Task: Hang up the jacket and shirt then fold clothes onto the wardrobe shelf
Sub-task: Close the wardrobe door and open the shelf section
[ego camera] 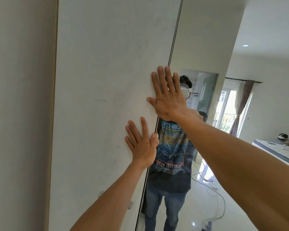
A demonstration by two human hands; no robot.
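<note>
A tall white wardrobe door (98, 97) fills the middle of the head view. To its right is a mirrored door (198, 55), with a dark seam between them. My left hand (141, 144) lies flat on the white door near the seam, fingers straight and spread. Higher up, my right hand (168, 95) presses flat across the seam, fingers straight. Neither hand holds anything. No jacket, shirt or shelf is visible.
A plain wall (20, 114) stands to the left of the wardrobe. The mirror reflects a person in a dark printed T-shirt and jeans, a bed (277, 150), a curtained window (237, 105) and a white cable (212, 185) on the tiled floor.
</note>
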